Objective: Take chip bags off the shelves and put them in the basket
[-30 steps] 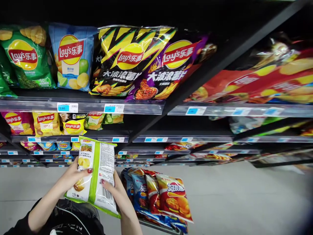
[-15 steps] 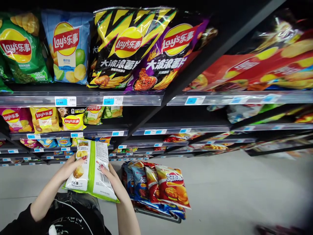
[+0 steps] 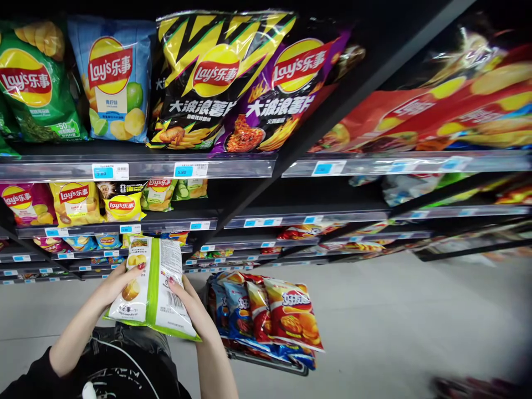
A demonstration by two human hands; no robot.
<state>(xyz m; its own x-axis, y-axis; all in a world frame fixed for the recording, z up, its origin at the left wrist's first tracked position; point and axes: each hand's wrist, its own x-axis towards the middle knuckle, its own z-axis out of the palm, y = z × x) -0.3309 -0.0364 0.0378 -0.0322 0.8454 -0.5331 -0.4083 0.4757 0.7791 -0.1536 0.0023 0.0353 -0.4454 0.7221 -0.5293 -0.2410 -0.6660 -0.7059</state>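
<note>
A white and green bag of potato chips [image 3: 153, 293] is held between my two hands in front of my body, its printed back with the barcode facing up. My left hand [image 3: 121, 282] grips its left edge, thumb on top and the other fingers mostly hidden underneath. On the opposite edge my right hand [image 3: 187, 299] holds it the same way, thumb near the barcode. Several small chip bags stand on the lower shelf just beyond, among them a yellow Lay's bag [image 3: 77, 203].
Large chip bags, such as a blue one [image 3: 111, 80], line the upper shelf [image 3: 233, 168] at the front. Right of my hands, a cart or basket [image 3: 270, 363] carries several red and blue snack bags [image 3: 291, 310]. Grey floor [image 3: 366, 316] stretches away to the right.
The chip bag and both hands have shifted very slightly left in view. The grip on the bag looks the same.
</note>
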